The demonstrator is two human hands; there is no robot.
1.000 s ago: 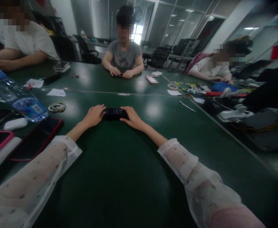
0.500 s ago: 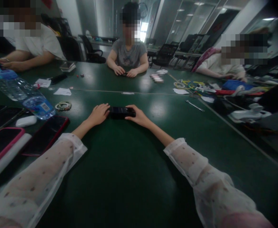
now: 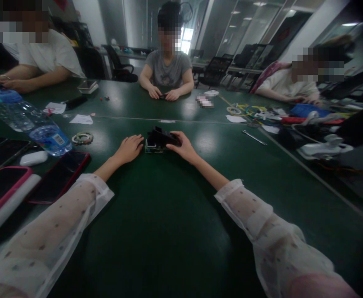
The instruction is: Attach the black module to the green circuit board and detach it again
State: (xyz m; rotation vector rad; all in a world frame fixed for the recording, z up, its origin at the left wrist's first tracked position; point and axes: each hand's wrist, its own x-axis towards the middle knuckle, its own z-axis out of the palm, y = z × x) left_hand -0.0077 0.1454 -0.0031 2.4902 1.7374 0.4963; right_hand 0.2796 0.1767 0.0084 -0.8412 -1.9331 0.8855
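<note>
My right hand (image 3: pixel 183 147) grips a black plastic cover (image 3: pixel 163 136) by its right end, with the thumb at the near side and fingers over the top. The cover is tilted, its left end raised. Under it a green circuit board (image 3: pixel 155 150) with metal connectors shows on the dark green table (image 3: pixel 156 207); the board's right part is hidden by the cover and my hand. My left hand (image 3: pixel 132 147) lies flat on the table, fingers stretched out, fingertips close to the board's left edge. Whether they touch it I cannot tell.
To the left are a clear water bottle (image 3: pixel 49 134), a bracelet (image 3: pixel 82 138), a white earbud case (image 3: pixel 34 158) and a red-edged phone (image 3: pixel 60 176). A wrench (image 3: pixel 254 138) and tangled cables (image 3: pixel 252 112) lie to the right. Three people sit around the table, one (image 3: pixel 169 72) directly opposite.
The black cover has come up off the circuit board at its left end, and the board is now visible beneath. My right hand rose slightly with it; my left hand stayed nearly still.
</note>
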